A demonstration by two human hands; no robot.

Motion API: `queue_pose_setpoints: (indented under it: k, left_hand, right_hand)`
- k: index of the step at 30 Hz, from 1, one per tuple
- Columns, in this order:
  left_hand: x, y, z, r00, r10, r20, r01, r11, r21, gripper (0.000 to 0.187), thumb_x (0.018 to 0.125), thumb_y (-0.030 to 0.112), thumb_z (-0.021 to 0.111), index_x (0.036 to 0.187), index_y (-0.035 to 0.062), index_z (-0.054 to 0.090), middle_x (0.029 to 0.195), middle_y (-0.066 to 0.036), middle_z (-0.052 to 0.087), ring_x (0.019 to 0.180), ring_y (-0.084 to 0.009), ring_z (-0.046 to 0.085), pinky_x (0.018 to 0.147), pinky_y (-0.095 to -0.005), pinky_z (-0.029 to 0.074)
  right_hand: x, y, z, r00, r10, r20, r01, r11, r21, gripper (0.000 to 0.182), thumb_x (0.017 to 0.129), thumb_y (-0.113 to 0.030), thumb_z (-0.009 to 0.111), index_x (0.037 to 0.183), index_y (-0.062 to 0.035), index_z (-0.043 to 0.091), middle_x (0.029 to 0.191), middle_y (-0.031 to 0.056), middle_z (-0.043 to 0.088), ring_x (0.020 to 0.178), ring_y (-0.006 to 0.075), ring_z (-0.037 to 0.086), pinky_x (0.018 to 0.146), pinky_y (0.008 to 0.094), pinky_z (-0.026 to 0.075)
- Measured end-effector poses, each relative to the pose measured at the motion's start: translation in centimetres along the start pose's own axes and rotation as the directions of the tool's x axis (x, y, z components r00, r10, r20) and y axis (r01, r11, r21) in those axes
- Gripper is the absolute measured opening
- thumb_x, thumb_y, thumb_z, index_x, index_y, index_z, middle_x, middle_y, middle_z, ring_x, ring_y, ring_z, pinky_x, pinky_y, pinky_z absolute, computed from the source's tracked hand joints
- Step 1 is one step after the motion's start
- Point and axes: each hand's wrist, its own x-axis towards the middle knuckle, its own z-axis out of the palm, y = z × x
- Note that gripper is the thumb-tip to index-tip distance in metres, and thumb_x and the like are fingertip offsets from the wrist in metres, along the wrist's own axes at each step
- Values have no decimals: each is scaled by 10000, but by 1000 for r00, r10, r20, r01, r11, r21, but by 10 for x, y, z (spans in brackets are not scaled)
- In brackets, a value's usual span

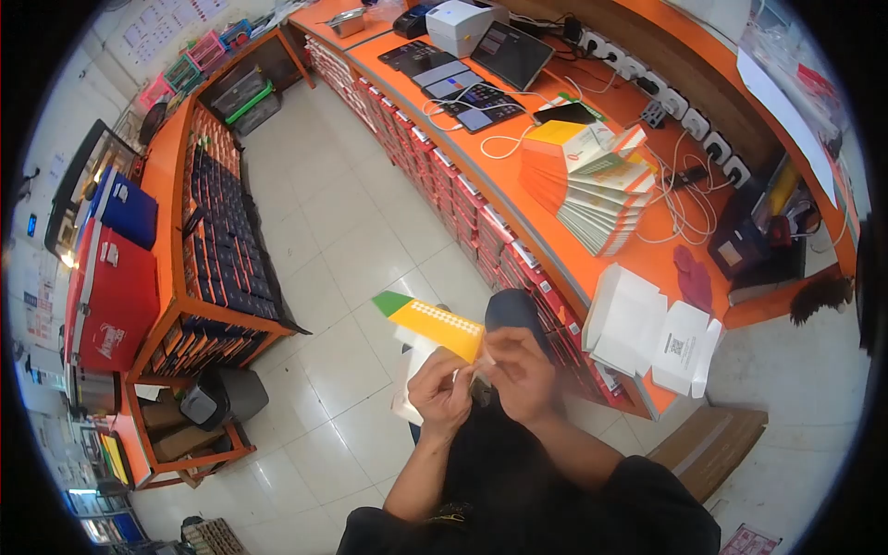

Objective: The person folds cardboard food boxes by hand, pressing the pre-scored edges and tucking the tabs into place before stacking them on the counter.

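Subject wears a black upper garment with sleeves ending near the elbows; forearms are bare below that. A small patch of yellowish lettering or emblem shows on the dark fabric by the left elbow, too small to read. Dark legwear covers the raised knee. Left hand (442, 388) and right hand (520, 370) are bare: no gloves, rings or watch discernible.

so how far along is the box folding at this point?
Done, by the look of it: two white cartons sit opened out on the orange counter. In hand: the left hand and right hand pinch a yellow flat carton at one end, still unfolded. Left: a large fanned stack of flat cartons waits on the counter, so most seems undone.
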Motion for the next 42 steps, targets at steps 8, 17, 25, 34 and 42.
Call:
queue_pose_setpoints:
  k: [8, 17, 25, 34, 42]
  left_hand:
    - [0, -17, -8, 988, 95, 119, -113, 981, 157, 106, 818, -87, 700, 915, -58, 668, 949, -158, 685, 901, -214, 661, 797, -287, 506]
    - [-2, -9, -7, 905, -355, 233, 412, 868, -277, 249, 945, -12, 610, 1187, -70, 600, 1125, -100, 648, 1051, -176, 612, 929, -323, 501]
    - [-4, -9, -7, 845, -449, 290, 526, 792, -309, 228, 946, -5, 607, 1167, -59, 603, 1075, -84, 666, 966, -130, 635, 873, -267, 501]
    - [-15, -23, -14, 822, -521, 228, 560, 814, -158, 125, 921, 91, 682, 946, -31, 670, 866, -18, 666, 787, -39, 576, 692, -200, 452]
    - [-11, -26, -13, 821, -514, 248, 566, 789, -238, 106, 943, 30, 640, 1033, -27, 634, 972, -39, 672, 894, -83, 614, 812, -239, 498]
  right_hand:
    - [12, -1, -12, 994, -99, 47, 108, 955, -277, 66, 901, -13, 658, 923, 49, 650, 1037, 159, 627, 946, 238, 646, 809, 334, 520]
    - [32, -28, -15, 981, 90, 172, 5, 872, -489, 75, 880, -44, 684, 903, 25, 667, 977, 114, 662, 804, 195, 669, 702, 291, 520]
    - [36, -32, -22, 952, 85, 295, 81, 857, -509, 67, 874, -26, 678, 908, 28, 658, 970, 129, 658, 815, 241, 672, 708, 313, 524]
    - [38, -32, -17, 933, 118, 339, 95, 830, -550, 63, 856, 7, 662, 891, 45, 625, 938, 148, 626, 823, 291, 649, 711, 351, 524]
    - [31, -16, -19, 942, 135, 307, 59, 835, -547, 72, 835, 11, 686, 875, 33, 631, 935, 137, 644, 824, 268, 664, 728, 325, 518]
